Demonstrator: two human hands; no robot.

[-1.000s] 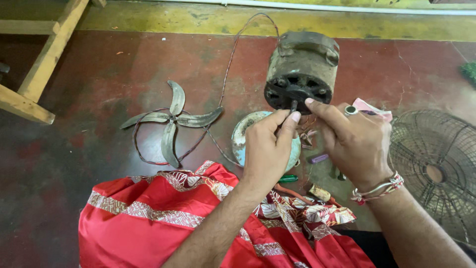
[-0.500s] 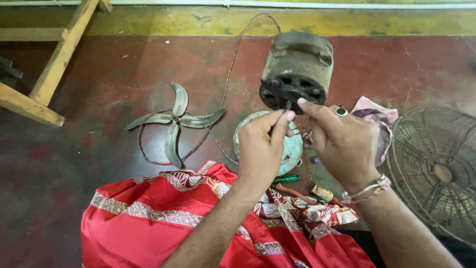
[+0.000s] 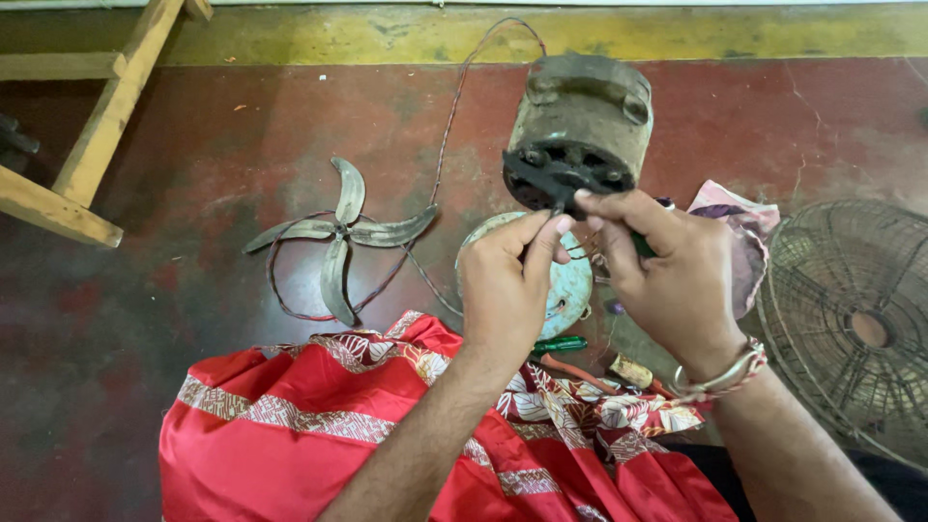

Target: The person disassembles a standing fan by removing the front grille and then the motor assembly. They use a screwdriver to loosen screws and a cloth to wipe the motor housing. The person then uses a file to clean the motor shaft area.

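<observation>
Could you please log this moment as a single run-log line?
left hand: pinching at motor shaft | right hand: gripping below motor | floor: fan blade, grille

One head-worn camera looks steeply down, close over the lap, toward the floor (image 3: 193,145).

Bare forearms, no sleeves; right hand (image 3: 677,280) wrist: metal bangle plus red-white thread band.
</observation>
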